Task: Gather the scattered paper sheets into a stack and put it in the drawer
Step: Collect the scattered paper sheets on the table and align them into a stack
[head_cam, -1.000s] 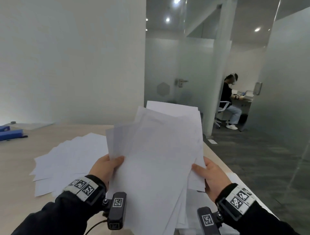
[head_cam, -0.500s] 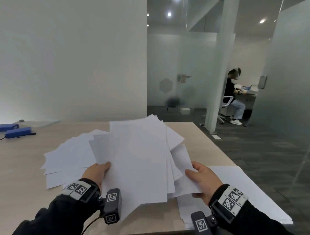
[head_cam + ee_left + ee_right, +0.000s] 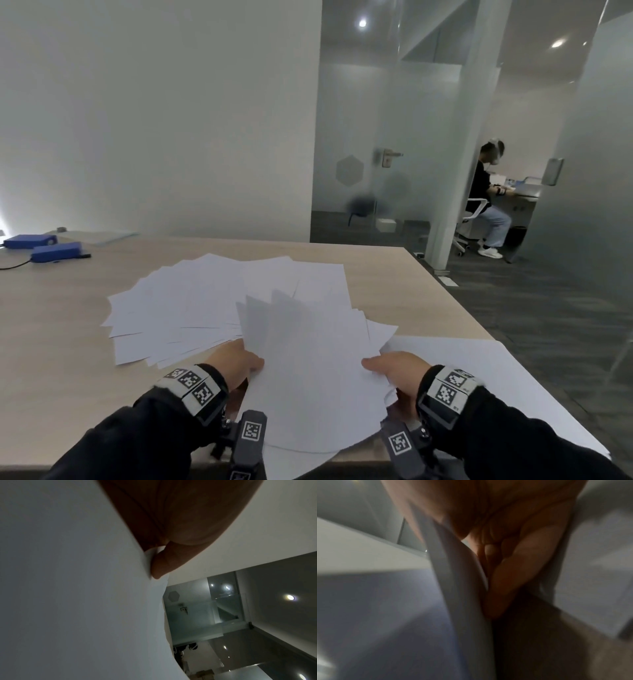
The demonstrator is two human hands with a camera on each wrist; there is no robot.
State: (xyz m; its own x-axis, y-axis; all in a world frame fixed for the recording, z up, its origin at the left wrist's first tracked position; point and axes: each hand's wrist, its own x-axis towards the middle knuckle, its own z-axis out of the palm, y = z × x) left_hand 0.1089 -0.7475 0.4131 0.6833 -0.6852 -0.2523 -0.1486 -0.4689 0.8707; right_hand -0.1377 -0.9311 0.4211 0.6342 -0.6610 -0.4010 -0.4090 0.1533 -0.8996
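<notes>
Head view | left hand (image 3: 236, 363) and right hand (image 3: 397, 373) each pinch an edge of a fanned paper bundle (image 3: 315, 370) | fingers (image 3: 513, 574) curled under sheets | more loose sheets (image 3: 191, 308) beyond left fingers on desk (image 3: 51, 325)

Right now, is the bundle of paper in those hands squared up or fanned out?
Fanned out. The bundle shows staggered corners and edges at its far end, held by the left hand and right hand.
</notes>
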